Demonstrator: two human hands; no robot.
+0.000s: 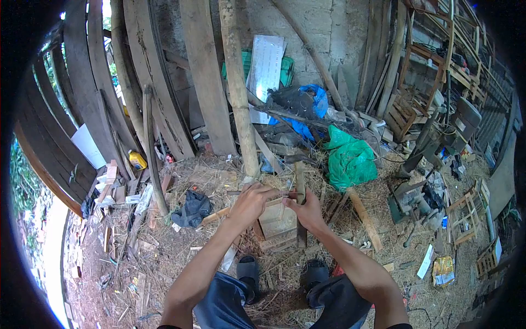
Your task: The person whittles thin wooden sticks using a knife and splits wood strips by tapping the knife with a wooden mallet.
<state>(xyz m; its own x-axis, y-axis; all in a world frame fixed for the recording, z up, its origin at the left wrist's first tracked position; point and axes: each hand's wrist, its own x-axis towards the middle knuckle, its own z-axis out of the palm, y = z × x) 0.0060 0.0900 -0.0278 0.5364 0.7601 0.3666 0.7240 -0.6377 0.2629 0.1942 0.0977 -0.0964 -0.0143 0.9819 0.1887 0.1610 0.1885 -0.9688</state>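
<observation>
Floor: was brown, littered with straw and wood scraps | left of centre: crumpled dark bundle lay, material unclear | right of centre: timber length lay slanting | lower right: white strip lay near a gold-coloured packet

Ground: stick over centre, in right hand; post behind, leftward; bag behind, rightward, before back wall; planks at rear left corner; jug before planks; frame near right edge.
</observation>
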